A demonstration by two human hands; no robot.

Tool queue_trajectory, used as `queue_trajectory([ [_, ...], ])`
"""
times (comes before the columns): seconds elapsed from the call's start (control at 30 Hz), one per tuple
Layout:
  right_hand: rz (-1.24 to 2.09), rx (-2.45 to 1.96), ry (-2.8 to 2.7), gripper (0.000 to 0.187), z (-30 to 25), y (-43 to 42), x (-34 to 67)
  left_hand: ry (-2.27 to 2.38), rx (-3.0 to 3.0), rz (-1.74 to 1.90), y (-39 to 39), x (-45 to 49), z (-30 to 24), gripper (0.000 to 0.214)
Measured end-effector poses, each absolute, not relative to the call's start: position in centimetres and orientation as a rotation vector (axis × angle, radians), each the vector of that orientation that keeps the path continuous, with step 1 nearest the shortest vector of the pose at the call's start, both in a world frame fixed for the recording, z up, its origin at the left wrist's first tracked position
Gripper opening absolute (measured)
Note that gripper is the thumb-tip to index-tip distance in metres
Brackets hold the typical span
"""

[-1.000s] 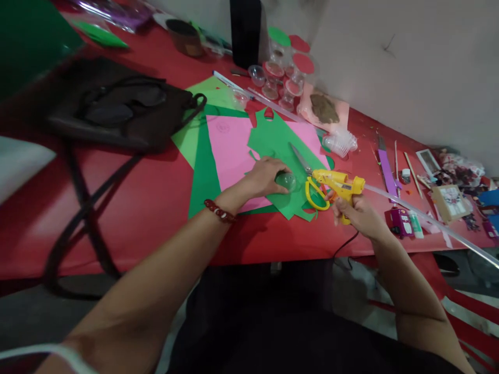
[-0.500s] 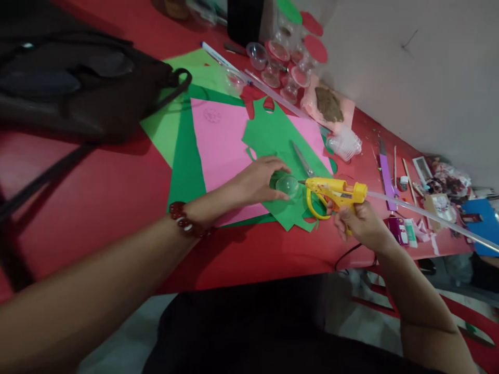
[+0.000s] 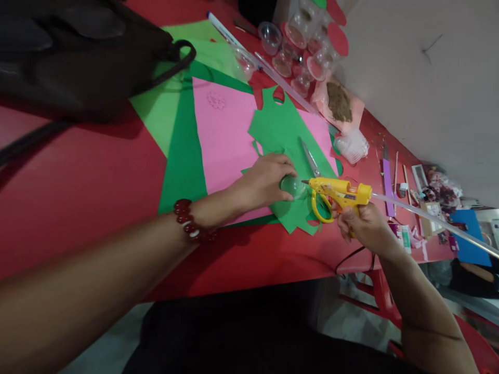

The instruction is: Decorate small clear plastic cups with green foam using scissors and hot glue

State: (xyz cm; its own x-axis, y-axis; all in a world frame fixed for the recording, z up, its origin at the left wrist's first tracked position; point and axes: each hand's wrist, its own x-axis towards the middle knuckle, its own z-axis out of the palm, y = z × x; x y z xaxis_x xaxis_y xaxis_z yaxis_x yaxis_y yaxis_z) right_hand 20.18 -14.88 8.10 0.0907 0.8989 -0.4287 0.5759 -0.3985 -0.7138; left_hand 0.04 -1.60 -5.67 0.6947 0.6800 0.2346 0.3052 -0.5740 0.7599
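Note:
My left hand (image 3: 272,179) is closed on a small clear plastic cup (image 3: 293,187), thumb on the near side and fingers on the far side. In my right hand (image 3: 360,224) is a yellow hot glue gun (image 3: 339,191), its nozzle pointing left at the cup's rim. A long clear glue stick (image 3: 424,214) sticks out behind the gun. Beneath the cup lies a cut green sheet (image 3: 276,127), over a pink sheet (image 3: 224,132). Scissors with a yellow handle (image 3: 320,213) rest on the green sheet, partly hidden by the gun.
A dark bag (image 3: 97,67) lies at the left. Several lidded plastic cups (image 3: 315,65) stand at the back near the wall. Stacked clear cups (image 3: 353,145) and a brown clump (image 3: 339,102) lie right of the sheets. Further right is a purple cutter (image 3: 388,184).
My left hand has closed in on the cup, fingers now against it. The glue gun stays by the cup's rim. The whole view has shifted slightly.

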Motion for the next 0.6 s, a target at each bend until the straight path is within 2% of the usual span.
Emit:
queue_trajectory([
  [0.6,1.242,-2.070,-1.461,0.069,7.80,-14.54,20.56,0.736,2.238,0.716,-1.65,0.25,-5.82,0.033],
])
